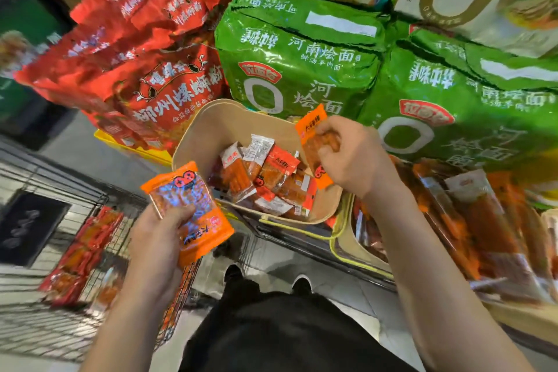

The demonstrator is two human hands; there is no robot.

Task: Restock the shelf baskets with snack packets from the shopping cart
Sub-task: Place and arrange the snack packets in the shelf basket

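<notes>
Shelves filled the far side of the view, stacked high with big green noodle packs (299,69) in the middle and right and red bags (145,48) on the left, teal and cream boxes above them. At the shelf edge sat a beige basket (211,130), part full of small orange snack packets (265,178) lying jumbled on its floor. The right hand (353,157) hovered over the basket's right rim, fingers curled and pinching one orange packet (314,145) held upright, its lower end just above the heap. Nearer and to the left, the left hand (160,235) gripped a small stack of the same orange packets (193,208), thumb pressed across the top one, held just outside the basket's near-left corner. Down at the lower left stood the wire shopping cart (99,235), with more red-orange packets (87,251) blurred inside it. On the right, a second clear-sided bin (347,238) held longer snack packs (483,235). Dark clothing and two shoes showed below, between the arms.
</notes>
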